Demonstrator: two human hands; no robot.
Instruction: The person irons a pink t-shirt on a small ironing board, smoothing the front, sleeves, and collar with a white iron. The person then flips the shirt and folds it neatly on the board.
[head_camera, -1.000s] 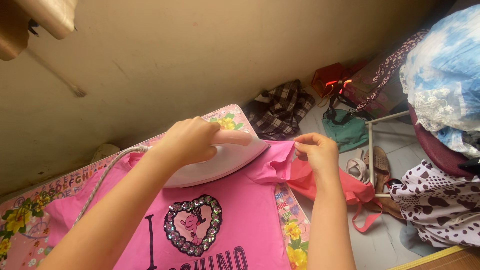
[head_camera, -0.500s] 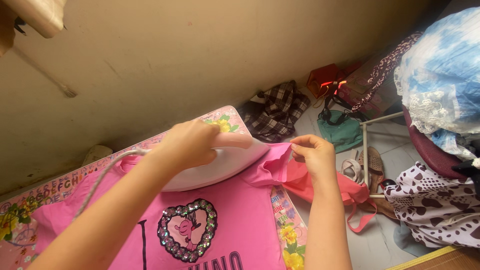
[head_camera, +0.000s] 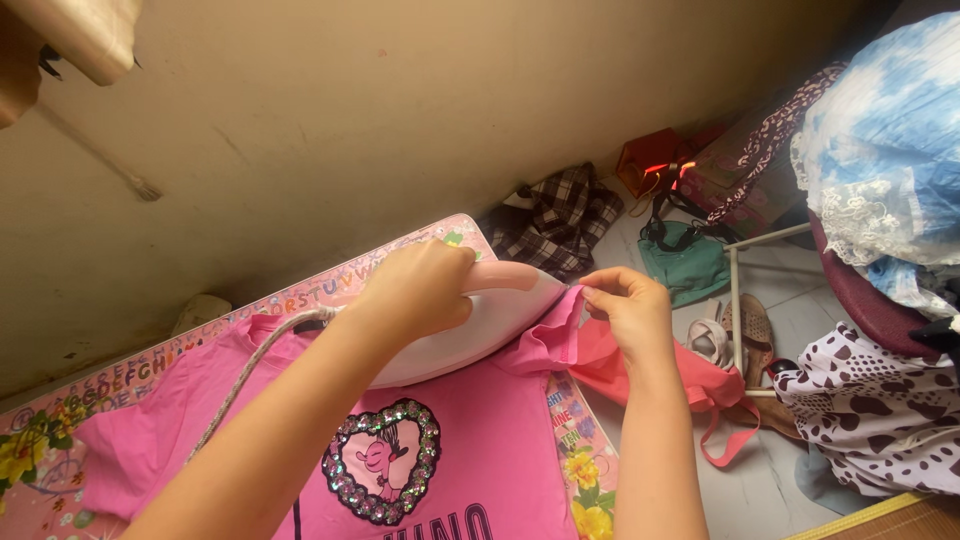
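Note:
A pink T-shirt with a sequinned heart picture lies flat on a low table with a flowered, lettered top. My left hand grips the pink handle of a white clothes iron, which rests on the shirt near its sleeve. The iron's braided cord trails back over my forearm. My right hand pinches the edge of the shirt's sleeve just right of the iron's tip and holds it taut.
A beige wall runs behind the table. On the floor to the right lie a checked cloth, a green bag, sandals, a red cloth bag and piles of clothes.
The iron has slid to the right along the shirt toward the sleeve, closing up to my right hand. My right hand keeps its pinch on the sleeve edge.

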